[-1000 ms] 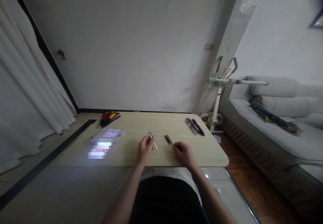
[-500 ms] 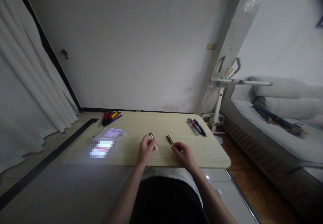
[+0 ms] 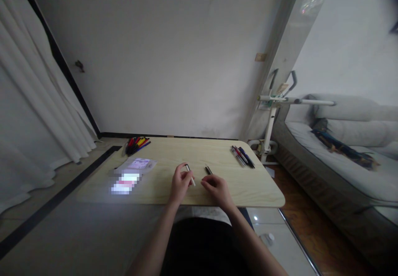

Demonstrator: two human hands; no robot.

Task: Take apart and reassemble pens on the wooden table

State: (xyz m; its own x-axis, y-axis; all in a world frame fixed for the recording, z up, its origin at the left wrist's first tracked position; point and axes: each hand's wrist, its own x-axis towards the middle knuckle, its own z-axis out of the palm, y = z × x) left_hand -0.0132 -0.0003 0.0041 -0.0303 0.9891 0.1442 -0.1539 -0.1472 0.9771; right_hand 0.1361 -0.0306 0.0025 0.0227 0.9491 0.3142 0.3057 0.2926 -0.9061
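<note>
Head view: from where I stand, the person sits close up to a pale wooden table [image 3: 174,153], both bare forearms reaching over its near edge. The left hand [image 3: 180,182] has its fingers closed around a slim white pen [image 3: 193,181], dark at its upper end and slanting so that its white lower end pokes out towards the right. The right hand [image 3: 217,186] is just beside it, thumb and fingertips drawn together near the pen's lower end, with a small gap between the two hands; whether anything is pinched in there I cannot tell. Right behind those fingers lies a black pen [image 3: 208,170], its near part hidden by the hand, so I can't say if they touch.

Over at the far left corner there's a heap of coloured pens [image 3: 137,146], red, black, yellow and blue among them. Nearer the person is a clear packet [image 3: 146,165] and, next to it, a bright blurred-out patch [image 3: 125,183]. Well apart, towards the far right corner, a loose bunch of pens [image 3: 243,157] lies side by side. Past the table stand a white exercise machine [image 3: 270,129] and a grey sofa [image 3: 338,122]; a white curtain [image 3: 37,89] hangs to the left.
</note>
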